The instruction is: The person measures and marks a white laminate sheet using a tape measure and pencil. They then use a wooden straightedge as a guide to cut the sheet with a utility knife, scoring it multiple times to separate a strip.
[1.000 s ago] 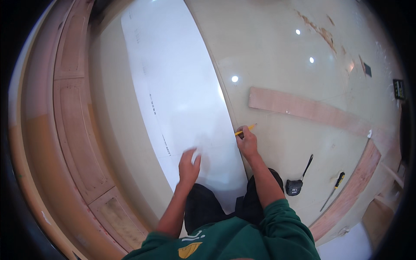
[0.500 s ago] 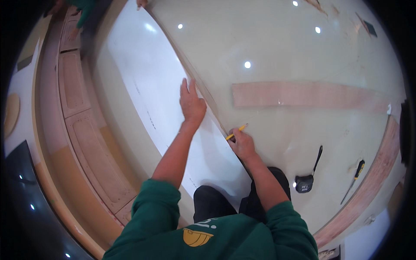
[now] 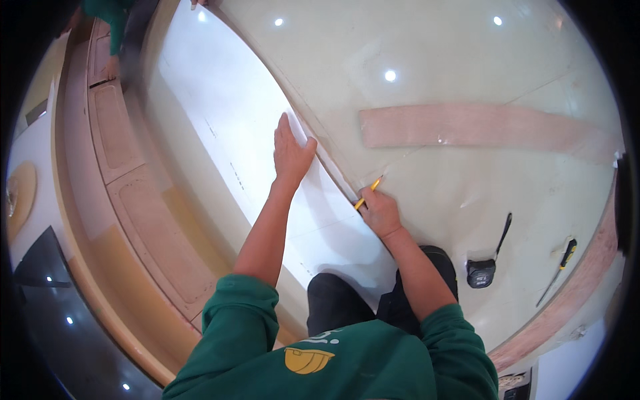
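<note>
A long white sheet (image 3: 233, 127) stretches from between my knees toward the far left, its right edge bowed. My left hand (image 3: 293, 157) lies on it with fingers stretched out and its thumb at the right edge. Nearer to me, my right hand (image 3: 381, 212) grips a yellow pencil (image 3: 369, 192) close against the same edge. The pencil's tip points up and away, over the floor. Part of the sheet near my knees is in shadow. At the far end, another person's hand (image 3: 197, 3) touches the sheet's corner.
Right of me lie a black tape measure (image 3: 481, 273), a yellow-black screwdriver (image 3: 559, 270) and a curved wooden strip (image 3: 560, 320). Farther off, a pinkish board (image 3: 460, 125) rests on the floor (image 3: 427, 180). Reddish-brown panels (image 3: 157, 233) line the left, with a person in green (image 3: 110, 30) beyond.
My left hand's fingers have drawn together, its thumb now at the sheet's edge. The pencil in my right hand has tilted more upright. The whole view has shifted slightly.
</note>
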Motion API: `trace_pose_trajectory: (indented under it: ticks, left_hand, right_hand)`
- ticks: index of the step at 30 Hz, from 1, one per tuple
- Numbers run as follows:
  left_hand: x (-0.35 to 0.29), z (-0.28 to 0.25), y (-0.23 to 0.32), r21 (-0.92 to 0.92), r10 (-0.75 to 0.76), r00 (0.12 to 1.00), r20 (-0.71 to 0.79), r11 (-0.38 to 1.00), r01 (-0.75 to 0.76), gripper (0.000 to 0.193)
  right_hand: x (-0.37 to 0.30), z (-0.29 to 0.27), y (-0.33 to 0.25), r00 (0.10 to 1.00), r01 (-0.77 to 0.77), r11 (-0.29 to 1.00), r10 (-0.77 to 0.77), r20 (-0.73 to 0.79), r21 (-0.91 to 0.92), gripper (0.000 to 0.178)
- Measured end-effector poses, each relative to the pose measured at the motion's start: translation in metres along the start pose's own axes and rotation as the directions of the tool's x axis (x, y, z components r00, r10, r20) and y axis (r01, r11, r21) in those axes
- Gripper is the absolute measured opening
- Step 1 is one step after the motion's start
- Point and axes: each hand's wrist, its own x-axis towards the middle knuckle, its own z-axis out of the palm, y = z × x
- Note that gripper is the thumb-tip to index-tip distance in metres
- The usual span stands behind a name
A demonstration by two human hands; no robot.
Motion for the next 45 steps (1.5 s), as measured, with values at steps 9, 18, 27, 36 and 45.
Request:
trace_pose_trajectory:
  ticks: [9,18,27,36,45]
  left_hand:
    - [0.006,0.038,-0.012,0.064,-0.098,0.994,0.055,0.993,0.094,0.089]
    - [-0.002,0.028,0.002,0.017,-0.075,0.997,-0.002,0.997,0.075,0.076]
    - [0.001,0.028,-0.003,0.038,-0.039,0.999,-0.011,0.998,0.04,0.069]
    - [0.004,0.038,0.002,0.14,-0.044,0.998,-0.039,0.989,0.049,0.077]
    - [-0.013,0.0,0.006,0.099,-0.013,1.0,-0.026,0.995,0.016,0.072]
  right_hand:
    - [0.001,0.012,-0.002,0.995,0.015,1.0,-0.017,-0.095,-0.028,0.026]
    - [0.002,0.01,-0.001,0.997,-0.017,0.998,0.012,-0.077,-0.054,0.024]
    - [0.001,0.012,-0.001,0.998,-0.013,0.999,0.01,-0.061,-0.042,0.025]
    - [0.001,0.014,-0.001,0.997,0.04,0.995,-0.045,-0.057,-0.087,0.029]
    - [0.02,-0.004,-0.006,0.91,0.414,0.897,-0.41,0.062,-0.156,0.037]
